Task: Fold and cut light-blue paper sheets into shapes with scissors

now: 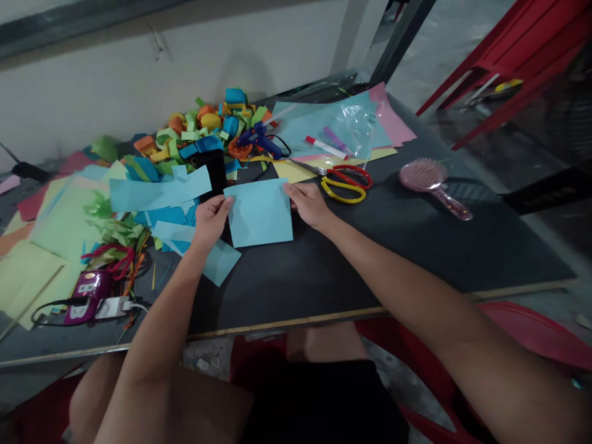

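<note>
A light blue sheet of paper [261, 214], close to square, is held up between both hands above the dark tabletop. My left hand [211, 217] pinches its upper left corner between thumb and fingers. At the upper right corner, my right hand [309, 203] grips it the same way. Scissors [345, 185] with one red and one yellow handle lie just beyond my right hand. Blue paper strips [157, 192] and a loose blue piece [222, 262] are beside my left hand. A black object [213, 166], perhaps a phone, stands behind that hand.
Behind lies a heap of coloured paper pieces [208, 123] with a blue glue gun [263, 140]. A pink hairbrush [432, 184] rests at the right, and a red-capped marker [326, 148] lies on sheets. A purple power strip [87, 296] with cables sits front left. Red chairs [522, 55] stand nearby.
</note>
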The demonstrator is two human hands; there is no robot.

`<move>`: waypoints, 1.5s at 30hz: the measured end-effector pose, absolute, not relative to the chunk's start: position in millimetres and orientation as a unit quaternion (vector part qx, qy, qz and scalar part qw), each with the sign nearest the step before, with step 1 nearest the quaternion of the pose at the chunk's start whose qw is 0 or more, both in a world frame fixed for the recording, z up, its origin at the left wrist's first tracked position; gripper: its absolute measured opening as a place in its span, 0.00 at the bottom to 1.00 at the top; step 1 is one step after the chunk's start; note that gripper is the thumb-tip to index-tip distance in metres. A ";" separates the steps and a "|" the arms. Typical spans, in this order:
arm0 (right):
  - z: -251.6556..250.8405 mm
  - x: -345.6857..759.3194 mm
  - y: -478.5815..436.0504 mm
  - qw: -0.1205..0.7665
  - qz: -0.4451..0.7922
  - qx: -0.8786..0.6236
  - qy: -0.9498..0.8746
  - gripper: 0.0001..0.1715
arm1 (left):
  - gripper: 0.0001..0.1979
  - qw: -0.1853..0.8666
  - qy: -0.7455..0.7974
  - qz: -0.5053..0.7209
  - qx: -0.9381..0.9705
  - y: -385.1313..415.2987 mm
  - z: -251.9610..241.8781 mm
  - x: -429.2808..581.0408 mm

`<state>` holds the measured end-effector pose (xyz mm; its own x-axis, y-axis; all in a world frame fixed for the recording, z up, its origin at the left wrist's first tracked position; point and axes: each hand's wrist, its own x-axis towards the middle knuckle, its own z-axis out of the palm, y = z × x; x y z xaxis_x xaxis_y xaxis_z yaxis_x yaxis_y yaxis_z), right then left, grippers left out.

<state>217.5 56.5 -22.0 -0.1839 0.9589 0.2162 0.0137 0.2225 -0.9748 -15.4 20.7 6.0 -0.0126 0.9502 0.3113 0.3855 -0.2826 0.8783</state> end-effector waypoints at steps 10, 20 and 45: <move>-19.3 223.8 61.6 0.453 0.467 -0.411 -0.639 0.38 | 0.30 0.329 0.532 0.458 0.632 22.1 1.3 -16.7; -15.4 225.0 59.9 0.420 0.393 -0.422 -0.700 0.37 | 0.30 0.344 0.527 0.483 0.610 23.4 6.6 -15.6; -12.5 224.2 57.7 0.349 0.454 -0.379 -0.727 0.33 | 0.24 0.411 0.540 0.500 0.538 27.2 -5.8 -17.8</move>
